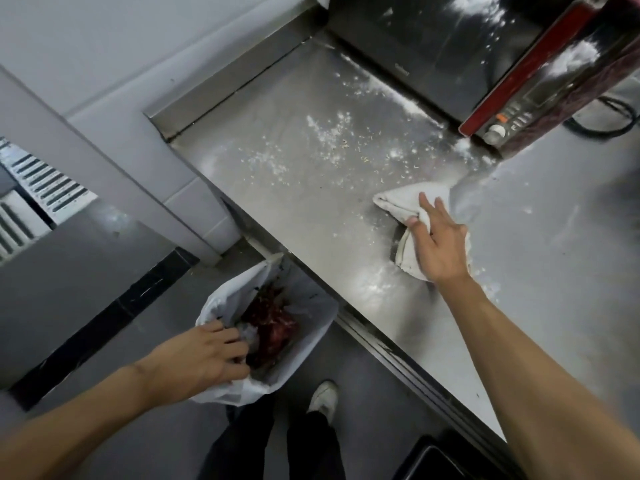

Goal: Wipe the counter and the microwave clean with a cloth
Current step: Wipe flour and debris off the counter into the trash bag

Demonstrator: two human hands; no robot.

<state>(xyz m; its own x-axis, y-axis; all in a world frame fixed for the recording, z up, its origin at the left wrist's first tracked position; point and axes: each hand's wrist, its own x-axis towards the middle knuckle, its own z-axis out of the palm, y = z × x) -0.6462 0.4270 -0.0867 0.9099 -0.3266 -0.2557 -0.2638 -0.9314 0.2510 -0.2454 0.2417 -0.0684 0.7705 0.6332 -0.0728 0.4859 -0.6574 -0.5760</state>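
A steel counter is strewn with white powder and small crumbs. On it lies a crumpled white cloth, and my right hand presses flat on it with fingers spread. A black and red microwave stands at the back of the counter, its door dusted with white powder. My left hand is down at the bin, gripping the rim of its white bag.
The bin, lined with the white bag, sits on the floor beside the counter's front edge and holds dark red scraps. My shoe is next to it. A black cable lies right of the microwave. A tiled wall borders the counter's left end.
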